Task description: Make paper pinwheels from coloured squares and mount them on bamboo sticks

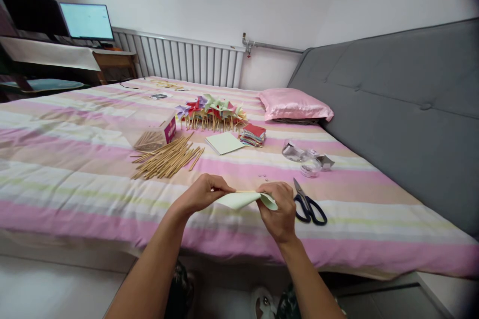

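Note:
Over the near edge of the bed, a pale green sheet of paper (239, 201) is held bent between my two hands. My left hand (209, 190) pinches its left corner, fingers closed. At the other side my right hand (279, 207) is closed on the paper, which curls up under the fingers. A thin yellowish line runs along the upper edge between the hands; I cannot make out whether it is a stick or a fold. Just right of my right hand lie dark-handled scissors (307, 204), blades slightly apart. A few tiny clear bits (265, 178) rest beyond it.
Loose wooden sticks (164, 159) lie left, beside a clear box (153, 137) of sticks. Paper pinwheels (213, 109) stand behind a pale sheet stack (224, 143) and coloured paper squares (253, 134). Tape (310, 168) sits right, and a pink pillow (295, 103) lies by the grey headboard (396, 94).

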`<state>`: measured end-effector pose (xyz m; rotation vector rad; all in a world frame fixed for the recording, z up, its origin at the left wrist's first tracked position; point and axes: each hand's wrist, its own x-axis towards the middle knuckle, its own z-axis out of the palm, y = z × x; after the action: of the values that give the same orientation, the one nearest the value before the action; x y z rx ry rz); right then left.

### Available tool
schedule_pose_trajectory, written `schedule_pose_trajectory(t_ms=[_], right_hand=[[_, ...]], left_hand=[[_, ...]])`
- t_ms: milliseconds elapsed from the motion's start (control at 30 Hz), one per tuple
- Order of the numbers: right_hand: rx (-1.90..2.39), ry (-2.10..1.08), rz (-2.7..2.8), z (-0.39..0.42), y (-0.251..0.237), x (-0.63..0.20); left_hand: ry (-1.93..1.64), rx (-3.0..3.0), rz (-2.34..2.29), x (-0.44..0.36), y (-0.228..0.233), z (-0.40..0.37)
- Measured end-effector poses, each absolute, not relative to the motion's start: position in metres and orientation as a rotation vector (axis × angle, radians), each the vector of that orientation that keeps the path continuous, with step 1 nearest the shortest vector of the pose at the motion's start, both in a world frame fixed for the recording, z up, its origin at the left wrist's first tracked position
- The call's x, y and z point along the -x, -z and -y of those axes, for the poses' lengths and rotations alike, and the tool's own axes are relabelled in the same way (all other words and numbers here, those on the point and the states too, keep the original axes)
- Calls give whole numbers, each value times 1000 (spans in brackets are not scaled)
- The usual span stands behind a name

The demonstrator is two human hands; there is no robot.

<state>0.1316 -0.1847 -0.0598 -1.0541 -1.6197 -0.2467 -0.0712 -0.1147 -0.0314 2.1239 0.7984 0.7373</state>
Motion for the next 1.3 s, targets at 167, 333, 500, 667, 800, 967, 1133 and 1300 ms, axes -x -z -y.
schedule_pose_trajectory(t_ms=[167,333,500,667,800,967,1133,1300], right_hand=[[1143,264,1564,179,62,-137],[1335,100,1357,173,69,-146],[1362,138,1275,175,68,-150],[1255,-3,910,172,70,-155],[1167,-376,796,168,73,-153],[1080,-508,828,168,71,-146],[1092,-466,741,169,72,-148],[1152,-483,728,167,77,-147]], left_hand=[[-676,-2068,-859,74,30,115],[-631,-2060,-1010,81,33,111],[-662,-1925,-981,77,35,111],[-756,-1696,-921,68,34,114],[-783,-1585,-772,54,39,118],[-772,-1532,-742,36,43,124],[-767,-1522,-795,31,42,127],[-781,-1512,-798,27,43,128]])
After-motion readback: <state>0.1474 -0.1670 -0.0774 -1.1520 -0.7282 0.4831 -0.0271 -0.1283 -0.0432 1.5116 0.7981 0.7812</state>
